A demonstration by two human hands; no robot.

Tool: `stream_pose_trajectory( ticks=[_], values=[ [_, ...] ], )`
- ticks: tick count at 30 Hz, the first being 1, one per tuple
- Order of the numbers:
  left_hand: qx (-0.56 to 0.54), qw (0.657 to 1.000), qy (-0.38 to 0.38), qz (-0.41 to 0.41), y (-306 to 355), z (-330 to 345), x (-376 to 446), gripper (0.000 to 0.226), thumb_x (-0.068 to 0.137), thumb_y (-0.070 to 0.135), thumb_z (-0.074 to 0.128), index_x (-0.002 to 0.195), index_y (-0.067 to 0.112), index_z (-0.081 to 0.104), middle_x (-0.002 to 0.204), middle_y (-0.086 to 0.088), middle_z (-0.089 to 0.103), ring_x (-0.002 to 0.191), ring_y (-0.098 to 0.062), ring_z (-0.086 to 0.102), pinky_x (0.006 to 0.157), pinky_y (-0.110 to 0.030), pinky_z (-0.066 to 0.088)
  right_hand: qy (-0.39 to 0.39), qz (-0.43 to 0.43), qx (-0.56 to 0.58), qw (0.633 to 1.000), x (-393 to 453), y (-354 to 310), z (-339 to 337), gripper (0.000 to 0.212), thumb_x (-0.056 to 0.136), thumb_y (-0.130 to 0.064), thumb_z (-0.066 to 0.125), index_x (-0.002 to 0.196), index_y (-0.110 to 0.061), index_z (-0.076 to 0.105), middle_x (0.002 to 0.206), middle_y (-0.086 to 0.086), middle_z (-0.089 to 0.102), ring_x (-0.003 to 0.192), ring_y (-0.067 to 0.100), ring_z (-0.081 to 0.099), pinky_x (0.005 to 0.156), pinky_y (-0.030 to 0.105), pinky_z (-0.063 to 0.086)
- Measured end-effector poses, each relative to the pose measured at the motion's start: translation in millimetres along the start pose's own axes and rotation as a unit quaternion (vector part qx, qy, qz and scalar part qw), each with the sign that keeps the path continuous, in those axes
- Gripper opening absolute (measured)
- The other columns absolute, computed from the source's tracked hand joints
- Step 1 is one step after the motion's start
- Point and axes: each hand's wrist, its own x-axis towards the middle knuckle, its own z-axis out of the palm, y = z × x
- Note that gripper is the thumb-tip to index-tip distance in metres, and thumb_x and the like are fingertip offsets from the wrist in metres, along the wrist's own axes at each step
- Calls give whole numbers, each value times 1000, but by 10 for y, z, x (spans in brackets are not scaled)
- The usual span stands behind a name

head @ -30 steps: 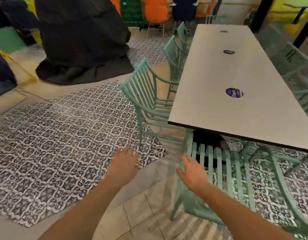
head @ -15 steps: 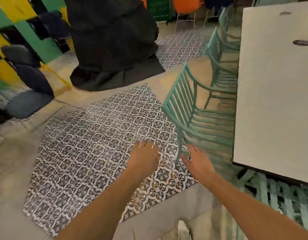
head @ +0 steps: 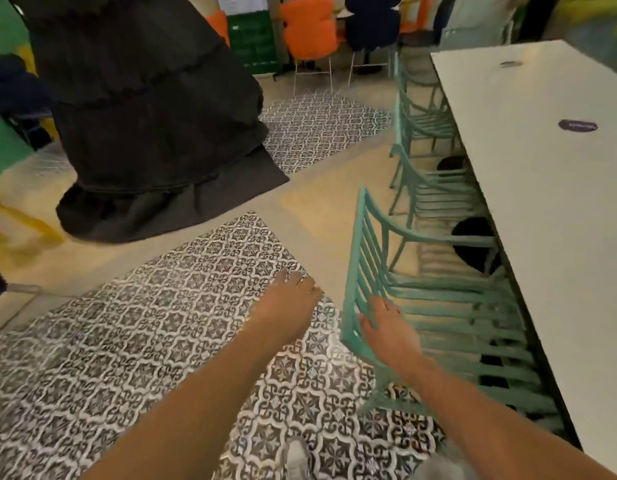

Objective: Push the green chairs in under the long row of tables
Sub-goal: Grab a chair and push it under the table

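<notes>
Head view: single wide-angle frame looking down and forward along one side of a table row.
Right hand (head: 390,336): laid on the slatted backrest of the nearest green chair (head: 421,306), at the backrest's near end; fingers spread and nearly straight against the slats, thumb at the outer frame; whether any finger hooks between the slats cannot be told.
Left hand (head: 286,306): held out above the patterned floor tiles (head: 127,341), just beside the chair back and apart from it; fingers relaxed and slightly bent, holding nothing.
Nearest green chair: seat partly under the edge of the long white table (head: 542,202); backrest and armrest (head: 435,237) stand clear of the table edge, backrest tilted away from the table.
Further green chairs (head: 425,188): in line beyond the nearest one along the same table edge, seats tucked partly under the top, backs outward.
Long white table: runs from lower right to upper right; dark edge band; a purple round sticker (head: 577,125) on its top, a second, blurred mark farther along.
Table bases: dark round shapes visible under the top, between the chairs.
Floor: plain beige paving between two tiled patches.
Black cloth cover (head: 144,116): large draped mass at upper left, hem spread on the floor.
Background: orange chair (head: 309,29) and dark blue chair (head: 371,24) on thin metal legs; green crate (head: 253,39) between cover and orange chair.
Shoe (head: 296,457): grey toe at bottom centre, on the tiles.
</notes>
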Motion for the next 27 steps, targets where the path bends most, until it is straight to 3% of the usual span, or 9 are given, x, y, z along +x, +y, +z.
stream_pose_trajectory(
  ticks=[6, 13, 20, 27],
  values=[
    [53, 988, 51, 134, -794, 134, 1298, 47, 93, 13, 46, 140, 14, 41, 148, -12, 37, 140, -31, 27, 118, -52, 14, 43, 119, 2, 992, 905, -333, 96, 45, 100, -40, 38, 139, -18, 38, 136, 4, 47, 122, 25, 46, 95, 38, 43],
    [88, 952, 76, 282, -1054, 199, 2504, 41, 95, 19, 47, 135, 12, 44, 141, -13, 43, 134, -34, 34, 113, -53, 21, 76, 217, 42, 972, 1660, -459, 131, 43, 100, -39, 39, 136, -17, 39, 134, 5, 48, 120, 26, 47, 92, 38, 44],
    [136, 903, 80, 400, -1014, 314, 3741, 44, 94, 23, 48, 137, 15, 42, 146, -11, 41, 135, -30, 34, 110, -47, 27, 135, 291, 108, 941, 2526, -204, 310, 52, 98, -51, 34, 141, -21, 36, 140, -2, 45, 124, 21, 44, 95, 39, 47],
    [154, 820, 54, 549, -754, 224, 4435, 43, 92, 39, 49, 130, 20, 50, 135, -8, 50, 124, -30, 44, 102, -45, 36, 123, 351, 138, 918, 2724, -211, 237, 51, 98, -58, 34, 140, -29, 36, 141, -6, 44, 123, 17, 47, 97, 34, 42]
  ],
)
